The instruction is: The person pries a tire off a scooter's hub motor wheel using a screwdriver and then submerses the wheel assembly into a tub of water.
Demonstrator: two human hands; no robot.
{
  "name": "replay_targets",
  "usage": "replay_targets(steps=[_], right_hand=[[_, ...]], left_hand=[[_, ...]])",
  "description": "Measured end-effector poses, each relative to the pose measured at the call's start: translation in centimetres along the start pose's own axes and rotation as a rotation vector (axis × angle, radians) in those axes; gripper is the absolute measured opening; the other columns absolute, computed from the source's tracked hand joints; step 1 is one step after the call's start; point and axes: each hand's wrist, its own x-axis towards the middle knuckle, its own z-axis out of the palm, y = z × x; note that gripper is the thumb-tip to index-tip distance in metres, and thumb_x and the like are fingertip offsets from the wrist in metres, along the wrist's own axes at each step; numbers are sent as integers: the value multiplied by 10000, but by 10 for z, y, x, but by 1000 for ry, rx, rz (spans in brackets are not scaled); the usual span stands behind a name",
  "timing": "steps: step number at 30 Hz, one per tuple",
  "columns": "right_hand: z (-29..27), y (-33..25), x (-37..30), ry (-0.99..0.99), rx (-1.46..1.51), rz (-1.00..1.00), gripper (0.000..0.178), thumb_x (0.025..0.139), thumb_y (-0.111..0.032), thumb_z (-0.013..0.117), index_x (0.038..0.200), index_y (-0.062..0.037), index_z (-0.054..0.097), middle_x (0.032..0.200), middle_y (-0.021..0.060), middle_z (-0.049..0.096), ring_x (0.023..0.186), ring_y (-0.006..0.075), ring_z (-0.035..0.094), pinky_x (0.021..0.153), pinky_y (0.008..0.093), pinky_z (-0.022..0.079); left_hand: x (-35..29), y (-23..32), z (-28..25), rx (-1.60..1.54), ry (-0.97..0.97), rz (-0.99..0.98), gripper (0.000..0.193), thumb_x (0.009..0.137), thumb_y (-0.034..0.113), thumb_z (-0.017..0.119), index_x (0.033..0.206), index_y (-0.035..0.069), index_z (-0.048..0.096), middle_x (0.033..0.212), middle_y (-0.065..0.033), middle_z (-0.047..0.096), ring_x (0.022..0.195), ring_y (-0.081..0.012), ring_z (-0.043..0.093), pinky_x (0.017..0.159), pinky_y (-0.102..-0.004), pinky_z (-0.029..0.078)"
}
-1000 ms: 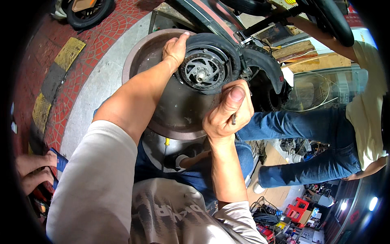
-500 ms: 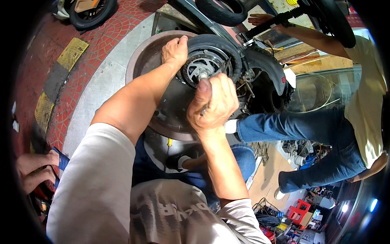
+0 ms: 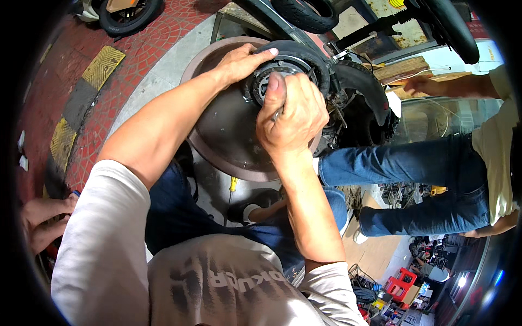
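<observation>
A small wheel with a black tire (image 3: pixel 324 68) and a brake disc (image 3: pixel 261 89) rests in a wide brown round basin (image 3: pixel 239 169). My left hand (image 3: pixel 242 64) grips the tire's left side, its thumb stretched over the top. My right hand (image 3: pixel 293 111) is a fist above the wheel's hub, closed around a metal tire lever (image 3: pixel 278 114). Most of that lever is hidden by the fist, which also covers much of the disc. A yellow-handled screwdriver (image 3: pixel 233 185) lies on the ground just in front of the basin.
Another person in jeans (image 3: pixel 391 165) stands close at the right, one hand (image 3: pixel 421 86) reaching out. A loose tire (image 3: pixel 307 15) lies behind the basin. A black mudguard (image 3: pixel 361 87) is right of the wheel. Red stools (image 3: pixel 401 285) are at lower right, a yellow-black kerb (image 3: pixel 87 98) at left.
My left thumb now stretches over the tire toward the right. The right fist has shifted slightly right and covers more of the disc. The other person's arm has drawn back to the right.
</observation>
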Motion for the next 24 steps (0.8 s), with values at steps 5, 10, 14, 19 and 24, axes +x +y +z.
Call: replay_targets(steps=[5, 10, 14, 19, 24], right_hand=[[3, 10, 20, 55, 71, 16, 279, 1051, -157, 577, 812, -14, 596, 674, 150, 526, 583, 384, 546, 537, 444, 420], [-19, 28, -12, 49, 336, 160, 369, 1048, -186, 534, 728, -1, 542, 673, 140, 496, 571, 348, 513, 549, 432, 397], [-19, 18, -25, 80, 361, 254, 503, 1089, -302, 459, 709, 22, 524, 660, 143, 485, 570, 310, 498, 552, 402, 372], [-26, 18, -25, 77, 415, 321, 529, 1099, -322, 451, 716, 35, 529, 662, 131, 489, 572, 272, 486, 555, 378, 367], [-27, 18, -26, 81, 474, 288, 534, 1099, -330, 455, 719, 37, 529, 664, 124, 490, 574, 255, 477, 556, 365, 362]], left_hand=[[-15, -3, -7, 111, 47, 41, 1067, 850, 874, 532, 1435, -18, 551, 1381, -291, 632, 1355, -404, 570, 1150, -462, 413], [-12, -8, -6, 52, -4, 69, 1067, 873, 848, 536, 1462, -41, 519, 1398, -299, 616, 1368, -408, 558, 1168, -459, 398], [-10, -15, -2, 62, 37, 97, 1159, 860, 843, 563, 1499, -115, 439, 1473, -348, 529, 1427, -425, 494, 1196, -455, 376], [-12, 7, -3, 122, 29, 142, 1168, 807, 837, 641, 1429, -140, 491, 1413, -354, 577, 1362, -431, 557, 1152, -463, 423], [1, 32, 7, 220, 122, 355, 935, 805, 760, 722, 1273, -45, 636, 1271, -292, 679, 1206, -398, 664, 1039, -450, 506]])
